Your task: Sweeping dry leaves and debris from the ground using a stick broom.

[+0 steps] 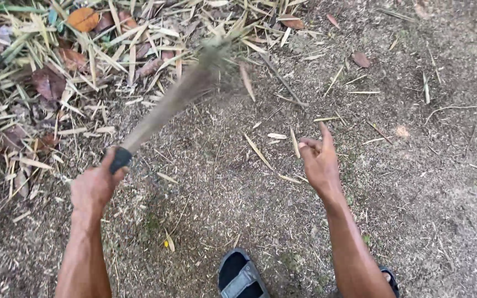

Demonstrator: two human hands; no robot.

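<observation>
A: Broom (178, 99), a stick-bundle one as far as the blur lets me tell, slanting up from the black grip (120, 159) toward the ground's top edge.

B: Who has it?

A: Left hand (92, 187), fingers clenched round that grip. The bristle tip sits at the rim of the dry leaf pile (34, 72) filling the ground's top left corner.

B: And the other hand?

A: Right hand (320, 163) grasps nothing: fingers loosely curled, one pointing up, hovering over bare dirt (415, 182). A grey sandal (239, 276) shows at the bottom edge.
</observation>
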